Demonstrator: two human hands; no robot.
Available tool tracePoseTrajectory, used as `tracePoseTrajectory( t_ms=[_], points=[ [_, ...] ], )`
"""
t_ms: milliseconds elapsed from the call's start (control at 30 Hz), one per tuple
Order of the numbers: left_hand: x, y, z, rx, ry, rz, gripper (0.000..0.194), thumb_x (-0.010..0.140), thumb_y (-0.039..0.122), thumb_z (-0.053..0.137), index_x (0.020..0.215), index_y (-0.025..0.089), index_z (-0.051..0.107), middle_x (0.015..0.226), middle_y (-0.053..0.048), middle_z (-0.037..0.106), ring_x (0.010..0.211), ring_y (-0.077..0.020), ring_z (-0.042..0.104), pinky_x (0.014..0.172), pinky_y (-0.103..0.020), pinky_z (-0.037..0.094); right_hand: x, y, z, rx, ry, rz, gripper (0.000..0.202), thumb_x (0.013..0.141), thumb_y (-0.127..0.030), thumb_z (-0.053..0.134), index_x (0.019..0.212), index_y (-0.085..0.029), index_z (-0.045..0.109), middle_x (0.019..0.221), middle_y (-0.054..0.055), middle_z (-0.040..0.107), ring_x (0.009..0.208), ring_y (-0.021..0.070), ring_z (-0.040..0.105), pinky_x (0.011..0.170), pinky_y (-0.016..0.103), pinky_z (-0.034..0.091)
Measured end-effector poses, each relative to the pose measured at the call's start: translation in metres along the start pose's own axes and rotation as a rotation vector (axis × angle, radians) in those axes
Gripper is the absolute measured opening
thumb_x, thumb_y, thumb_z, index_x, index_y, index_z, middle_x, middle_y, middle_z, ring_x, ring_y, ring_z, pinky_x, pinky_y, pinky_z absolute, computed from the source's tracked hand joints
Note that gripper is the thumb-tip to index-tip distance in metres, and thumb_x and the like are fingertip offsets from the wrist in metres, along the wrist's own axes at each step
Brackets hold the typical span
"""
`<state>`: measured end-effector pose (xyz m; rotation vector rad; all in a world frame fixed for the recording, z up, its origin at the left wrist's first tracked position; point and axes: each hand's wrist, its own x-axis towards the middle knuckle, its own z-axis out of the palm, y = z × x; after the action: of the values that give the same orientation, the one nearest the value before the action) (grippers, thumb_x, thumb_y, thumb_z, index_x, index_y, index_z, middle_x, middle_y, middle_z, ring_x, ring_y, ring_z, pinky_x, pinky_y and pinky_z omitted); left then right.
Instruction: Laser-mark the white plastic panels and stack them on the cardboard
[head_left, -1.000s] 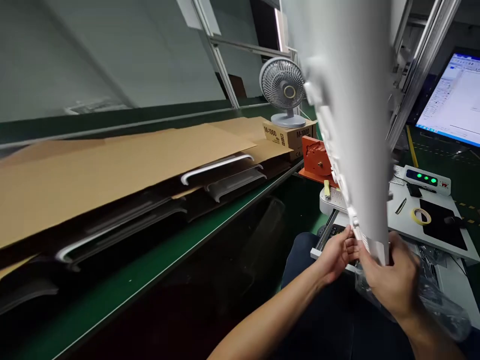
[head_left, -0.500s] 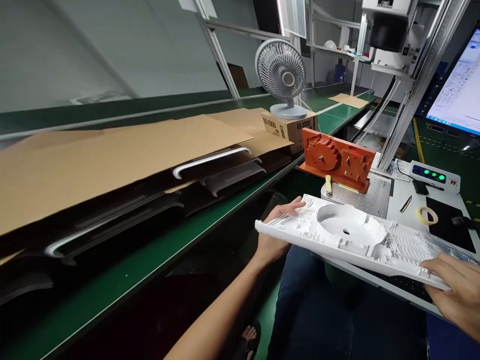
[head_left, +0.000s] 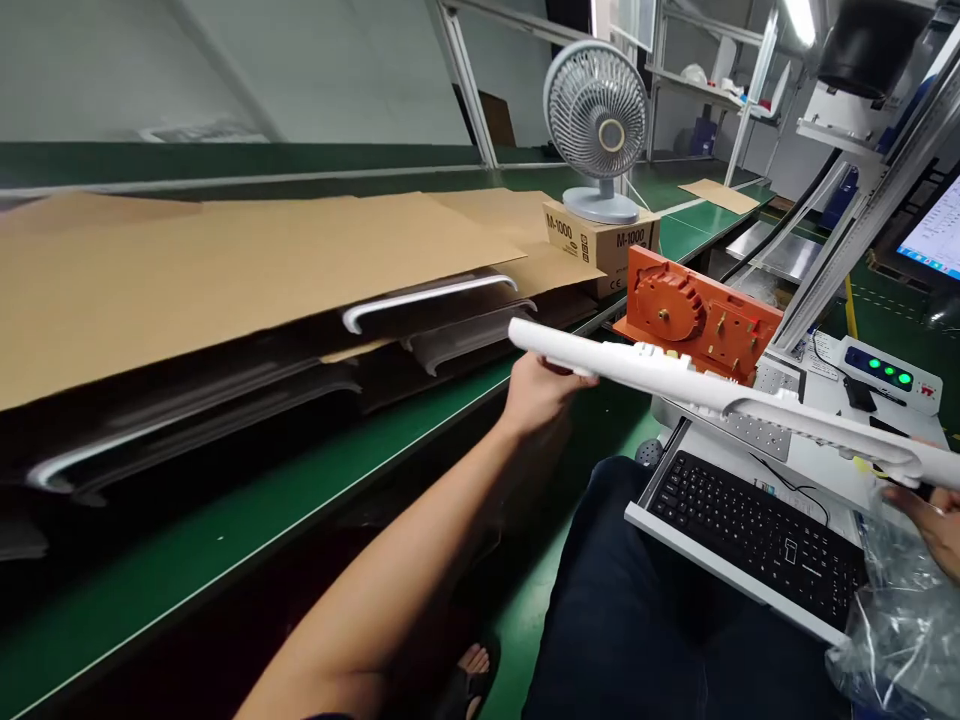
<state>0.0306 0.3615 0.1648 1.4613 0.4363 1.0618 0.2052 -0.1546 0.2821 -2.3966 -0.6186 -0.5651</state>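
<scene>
A long white moulded plastic panel [head_left: 675, 382] hangs in the air, seen almost edge-on, with small tabs along its upper edge. My left hand [head_left: 541, 388] grips its left end from below, thumb along the underside. At the right border of the view my right hand [head_left: 934, 520] holds the other end; part of that hand is cut off. A crumpled clear plastic bag [head_left: 907, 630] hangs just below my right hand. Behind the panel stands an orange fixture [head_left: 667, 305] with a round raised part, its lower portion partly covered by the panel.
A black keyboard [head_left: 750, 540] lies on a pulled-out tray under the workbench. To the left, cardboard sheets [head_left: 262, 270] with white panels between them rest on a green conveyor [head_left: 337, 475]. A grey fan [head_left: 596, 125] stands on a carton [head_left: 600, 245]. A control box [head_left: 892, 370] shows green lights.
Both hands have raised the panel and tipped it from showing its ribbed inner side to nearly edge-on. The keyboard and the plastic bag have come into clearer view. My gaze has shifted slightly.
</scene>
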Motion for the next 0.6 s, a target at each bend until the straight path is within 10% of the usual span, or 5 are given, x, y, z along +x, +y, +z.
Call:
tracePoseTrajectory(
  t_ms=[133,600],
  points=[
    [0.046,-0.013,0.01,-0.056,-0.06,-0.016,0.066,0.044,0.04,0.108,0.095,0.016,0.074,0.094,-0.01,0.082,0.092,-0.0346,0.078,0.085,-0.047,0.065,0.028,-0.011,0.063,-0.022,0.123,0.043,0.082,0.075,-0.103,0.066,0.06,-0.023,0.055,0.052,-0.002,0.042,0.053,0.016,0.04,0.056,0.034,0.033],
    [0.195,-0.101,0.038,-0.048,-0.054,0.041,0.097,0.042,0.04,0.11,0.126,0.016,0.068,0.105,-0.014,0.08,0.1,-0.0359,0.077,0.09,-0.051,0.063,0.092,-0.039,0.19,-0.157,-0.145,0.082,0.053,0.086,-0.073,0.059,0.087,-0.024,0.079,0.094,0.012,0.08,0.083,0.0336,0.066,0.073,0.04,0.037]
  ],
)
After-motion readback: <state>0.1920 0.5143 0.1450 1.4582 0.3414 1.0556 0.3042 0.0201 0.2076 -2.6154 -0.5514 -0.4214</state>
